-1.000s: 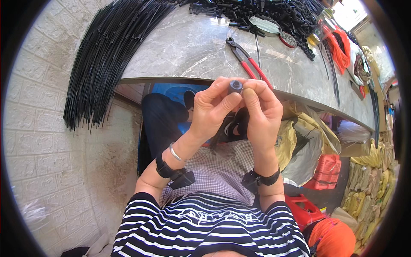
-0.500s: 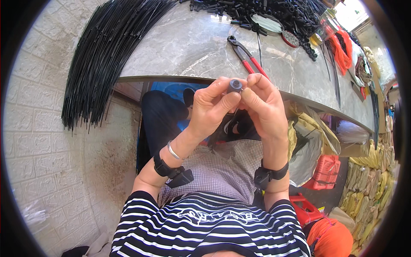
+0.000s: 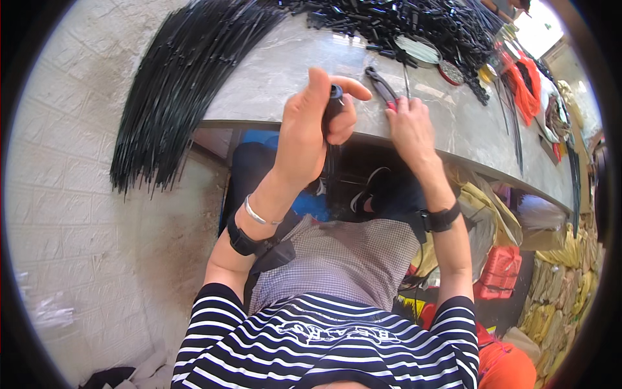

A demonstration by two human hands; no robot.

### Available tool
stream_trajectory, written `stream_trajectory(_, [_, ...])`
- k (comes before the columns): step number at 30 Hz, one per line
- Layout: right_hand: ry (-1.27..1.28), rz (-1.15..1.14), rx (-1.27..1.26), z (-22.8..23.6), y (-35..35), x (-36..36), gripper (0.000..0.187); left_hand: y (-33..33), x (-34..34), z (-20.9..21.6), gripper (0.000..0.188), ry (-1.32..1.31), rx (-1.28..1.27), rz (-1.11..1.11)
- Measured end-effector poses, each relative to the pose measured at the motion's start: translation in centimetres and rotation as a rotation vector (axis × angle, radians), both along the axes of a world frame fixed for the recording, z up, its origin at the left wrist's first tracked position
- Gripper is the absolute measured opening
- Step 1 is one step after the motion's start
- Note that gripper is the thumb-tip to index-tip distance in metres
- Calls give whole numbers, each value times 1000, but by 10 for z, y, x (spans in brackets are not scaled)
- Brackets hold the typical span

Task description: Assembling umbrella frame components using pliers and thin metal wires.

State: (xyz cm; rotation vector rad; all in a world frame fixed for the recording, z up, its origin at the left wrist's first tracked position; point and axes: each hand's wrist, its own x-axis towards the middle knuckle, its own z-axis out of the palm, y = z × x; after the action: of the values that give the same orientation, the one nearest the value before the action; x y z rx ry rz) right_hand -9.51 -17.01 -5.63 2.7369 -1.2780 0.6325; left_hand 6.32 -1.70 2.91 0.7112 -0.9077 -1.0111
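Observation:
My left hand is raised over the front edge of the table with its fingers closed around a black cylindrical part. The part stands nearly upright with its round end up, the thumb along one side and the index finger stretched out past it. Below the fist, a dark strand seems to hang from it. My right hand rests at the table edge, its fingers closed over the handles of the red-handled pincers. The dark metal jaws point away from me on the table, and the hand covers most of the handles.
A thick bundle of black rods overhangs the grey marbled table at the left. Piled black parts, a round dish and a red-rimmed tin lie at the far side. An orange bag sits at the right.
My hands have parted. The left keeps the cylindrical part and has risen a little; the right has let go of it, moved right and taken hold of the pincers.

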Motion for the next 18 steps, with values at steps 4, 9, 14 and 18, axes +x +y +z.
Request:
stream_trajectory(4, [-477,248,730,45,15,-26,33,3,12,4,54,36,60,208])
stream_trajectory(9, [-726,395,1401,106,101,-66,38,-1,7,-21,45,-12,54,285])
stream_trajectory(14, [-649,484,1620,112,124,-70,42,-3,-14,-25,45,-13,143,349])
stream_trajectory(18, [-634,456,1671,110,121,-68,42,-1,-24,-21,45,-31,173,361])
